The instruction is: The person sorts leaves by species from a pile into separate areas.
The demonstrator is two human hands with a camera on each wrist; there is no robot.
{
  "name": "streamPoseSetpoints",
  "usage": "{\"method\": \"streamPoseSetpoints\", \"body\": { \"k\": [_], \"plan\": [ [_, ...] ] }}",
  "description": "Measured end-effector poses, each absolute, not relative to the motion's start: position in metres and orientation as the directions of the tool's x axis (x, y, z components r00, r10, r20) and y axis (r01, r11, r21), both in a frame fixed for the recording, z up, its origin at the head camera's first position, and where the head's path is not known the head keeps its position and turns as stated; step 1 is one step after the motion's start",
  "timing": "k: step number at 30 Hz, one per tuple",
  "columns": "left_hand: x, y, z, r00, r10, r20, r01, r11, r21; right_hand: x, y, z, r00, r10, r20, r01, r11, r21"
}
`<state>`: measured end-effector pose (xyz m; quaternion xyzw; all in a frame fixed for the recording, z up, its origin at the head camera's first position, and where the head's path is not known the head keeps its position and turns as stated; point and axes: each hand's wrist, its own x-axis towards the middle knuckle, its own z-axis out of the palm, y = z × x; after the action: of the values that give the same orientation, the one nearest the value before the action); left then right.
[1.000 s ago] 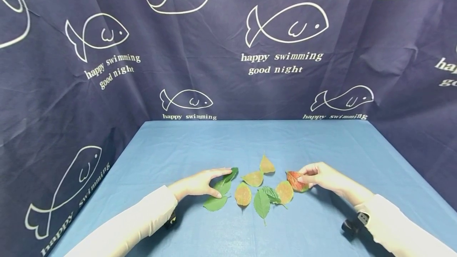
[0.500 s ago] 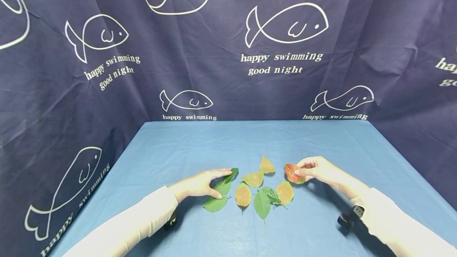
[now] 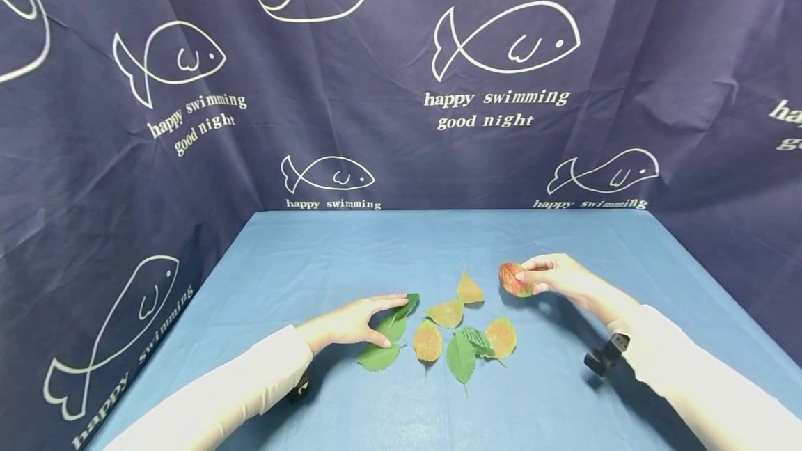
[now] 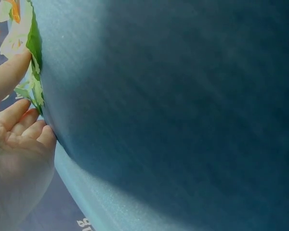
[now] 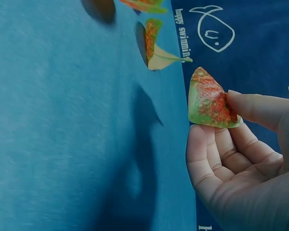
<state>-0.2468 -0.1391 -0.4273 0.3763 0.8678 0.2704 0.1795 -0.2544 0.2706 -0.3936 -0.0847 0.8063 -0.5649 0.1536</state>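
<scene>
Presently, a red leaf with a green edge is pinched between the thumb and fingers of the right hand. It is held above the blue table, to the right of the upper yellow leaf and farther back than the orange leaf; in the right wrist view, a shadow of the hand is cast on the cloth. By the left hand nothing is gripped: the thumb and fingers are spread apart. The dark green leaf is touched by its fingertips, and the lower green leaf is met by the thumb; how firmly they are pressed cannot be told. Between these two, a middle green leaf is partly covered. At centre, an orange-green leaf is seen beside the lower yellow leaf, whose edge is nearly met by the upper one. A ribbed leaf is partly overlapped by a long-stemmed green leaf. The table is backed by a dark blue curtain, printed with white fish.
</scene>
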Motion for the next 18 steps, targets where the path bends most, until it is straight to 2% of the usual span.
{"method": "streamPoseSetpoints", "body": {
  "k": [18],
  "plan": [
    [-0.246,-0.137,-0.426,-0.671,0.731,-0.123,0.539,0.595,0.597,-0.295,0.274,-0.383,-0.959,-0.243,-0.149,0.053,0.362,-0.931]
  ]
}}
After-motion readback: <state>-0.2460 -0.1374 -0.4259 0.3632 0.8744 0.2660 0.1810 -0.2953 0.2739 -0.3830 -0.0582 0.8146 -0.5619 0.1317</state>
